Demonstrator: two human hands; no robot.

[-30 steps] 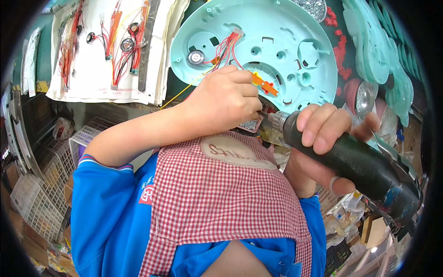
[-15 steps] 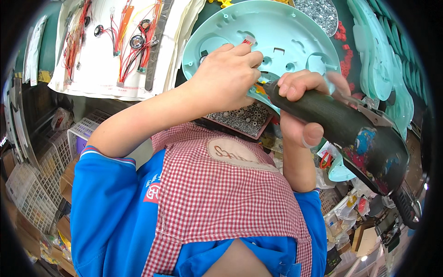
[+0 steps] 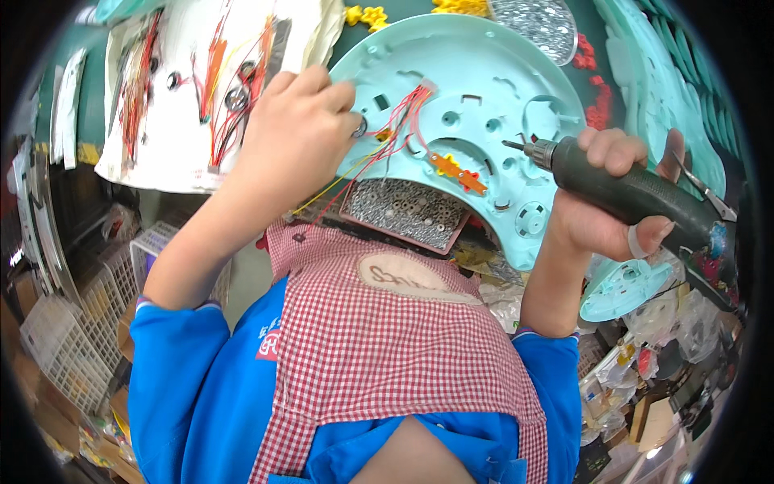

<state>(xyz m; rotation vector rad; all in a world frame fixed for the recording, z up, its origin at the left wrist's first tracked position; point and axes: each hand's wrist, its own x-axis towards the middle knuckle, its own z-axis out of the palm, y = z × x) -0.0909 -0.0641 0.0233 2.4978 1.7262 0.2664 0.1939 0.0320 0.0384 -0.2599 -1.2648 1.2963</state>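
A cluttered green worktop [image 3: 97, 89] holds a round mint plastic housing [image 3: 492, 89]. The left hand [image 3: 294, 133] pinches its edge by the red wires [image 3: 399, 133]. The right hand [image 3: 609, 198] grips a dark electric screwdriver [image 3: 637, 194], tip just off the housing

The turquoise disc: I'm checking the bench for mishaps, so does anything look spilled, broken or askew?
Nothing stands out. The turquoise disc looks whole, its red wires loose under the left hand; the right hand grips the power screwdriver.
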